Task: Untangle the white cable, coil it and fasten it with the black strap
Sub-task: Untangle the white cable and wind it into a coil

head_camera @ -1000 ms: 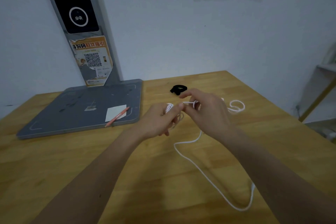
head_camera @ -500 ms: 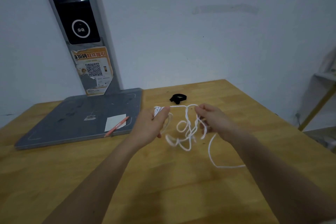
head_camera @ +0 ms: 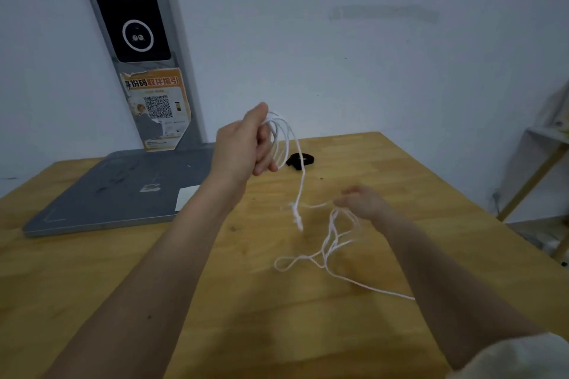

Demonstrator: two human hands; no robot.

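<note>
Cable work first, from your left: at ten o'clock on the wooden table [head_camera: 92, 280] lies a grey base plate [head_camera: 107, 194] with a white card [head_camera: 184, 198] on its near right corner, and a grey post [head_camera: 138, 49] with an orange QR sticker [head_camera: 155, 108] rises behind it against the wall.

Your left hand [head_camera: 243, 148] is raised above the table toward eleven o'clock, fingers curled round several loops of the white cable [head_camera: 300, 184]. From there one strand hangs down to a small knot in the air.

Just behind the loops, at twelve o'clock, the black strap [head_camera: 300, 160] rests on the table, apart from both hands.

Your right hand [head_camera: 363, 201] sits lower, at one o'clock, pinching a bunch of strands that droop to the tabletop in loose loops; it is blurred, so the exact finger pose is unclear. One strand runs under your right forearm.
</note>
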